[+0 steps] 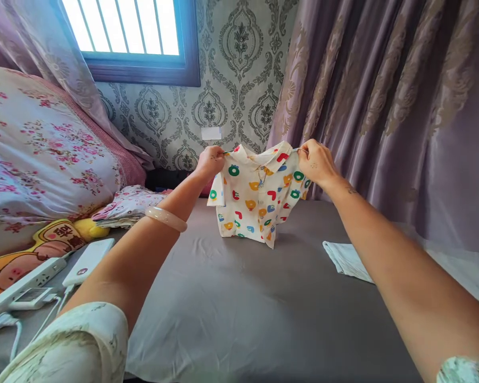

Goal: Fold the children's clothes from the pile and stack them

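A small short-sleeved shirt (249, 194) hangs upright in front of me, cream with green, red, yellow and blue shapes and a collar. My left hand (211, 161) pinches it at the shoulder on the left, and my right hand (318, 161) pinches the shoulder on the right. Both arms are stretched forward, with the cloth spread between them. The shirt's lower edge hangs at or just above the grey bed sheet (239, 308); I cannot tell if it touches. The fingertips are partly hidden behind the fabric.
Folded pale cloth (349, 259) lies right, partly behind my right arm. At left are a power strip (24, 284), a white power bank (88, 260), a yellow cartoon cushion (35, 250), folded floral cloth (130, 205) and floral bedding (51, 154). Purple curtains (367, 106) hang right.
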Action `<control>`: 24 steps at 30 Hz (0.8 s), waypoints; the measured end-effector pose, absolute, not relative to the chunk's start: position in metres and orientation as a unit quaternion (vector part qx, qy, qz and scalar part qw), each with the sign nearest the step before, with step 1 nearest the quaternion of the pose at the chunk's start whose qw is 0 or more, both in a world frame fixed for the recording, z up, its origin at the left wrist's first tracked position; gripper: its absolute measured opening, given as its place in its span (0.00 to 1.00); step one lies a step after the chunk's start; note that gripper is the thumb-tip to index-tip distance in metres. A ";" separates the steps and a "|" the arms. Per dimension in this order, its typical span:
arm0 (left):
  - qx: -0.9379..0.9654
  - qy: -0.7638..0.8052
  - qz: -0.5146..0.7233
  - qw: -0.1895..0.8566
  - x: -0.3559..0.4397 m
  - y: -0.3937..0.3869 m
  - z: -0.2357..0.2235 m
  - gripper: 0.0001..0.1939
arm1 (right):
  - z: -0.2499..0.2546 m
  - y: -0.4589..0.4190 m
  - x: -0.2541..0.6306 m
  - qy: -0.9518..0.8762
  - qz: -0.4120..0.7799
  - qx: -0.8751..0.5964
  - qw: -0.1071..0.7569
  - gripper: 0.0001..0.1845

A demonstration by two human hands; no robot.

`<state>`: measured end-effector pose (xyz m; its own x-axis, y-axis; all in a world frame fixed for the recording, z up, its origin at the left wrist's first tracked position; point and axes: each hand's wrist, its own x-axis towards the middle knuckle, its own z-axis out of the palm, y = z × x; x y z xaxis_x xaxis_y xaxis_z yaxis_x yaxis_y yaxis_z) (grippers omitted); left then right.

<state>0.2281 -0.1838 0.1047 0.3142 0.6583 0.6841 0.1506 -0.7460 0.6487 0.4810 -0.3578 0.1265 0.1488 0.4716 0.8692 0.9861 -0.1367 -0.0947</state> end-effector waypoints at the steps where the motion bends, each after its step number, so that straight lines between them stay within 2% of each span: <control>1: 0.763 0.281 0.537 0.226 0.229 -0.187 0.106 0.03 | 0.127 -0.360 0.479 -0.547 -0.358 -0.662 0.366 0.13; 8: 0.715 0.348 0.589 0.145 0.225 -0.221 0.111 0.07 | 0.131 -0.386 0.452 -0.537 -0.396 -0.642 0.377 0.19; 15: 0.663 0.244 0.707 -0.025 0.177 -0.272 0.093 0.11 | 0.131 -0.440 0.421 -0.580 -0.465 -0.552 0.378 0.14; 20: 0.711 0.234 0.630 -0.207 0.109 -0.305 0.092 0.15 | 0.139 -0.491 0.399 -0.625 -0.503 -0.486 0.346 0.09; 22: 0.720 0.243 0.602 -0.244 0.084 -0.317 0.097 0.16 | 0.146 -0.508 0.389 -0.626 -0.491 -0.497 0.347 0.10; 24: 0.721 0.255 0.600 -0.237 0.067 -0.328 0.106 0.19 | 0.154 -0.519 0.381 -0.622 -0.450 -0.528 0.362 0.12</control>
<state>0.0666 -0.3279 0.1061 0.1504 0.0835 0.9851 0.6510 -0.7582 -0.0352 0.3808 -0.5188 0.1541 -0.1797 0.3309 0.9264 0.9834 0.0362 0.1778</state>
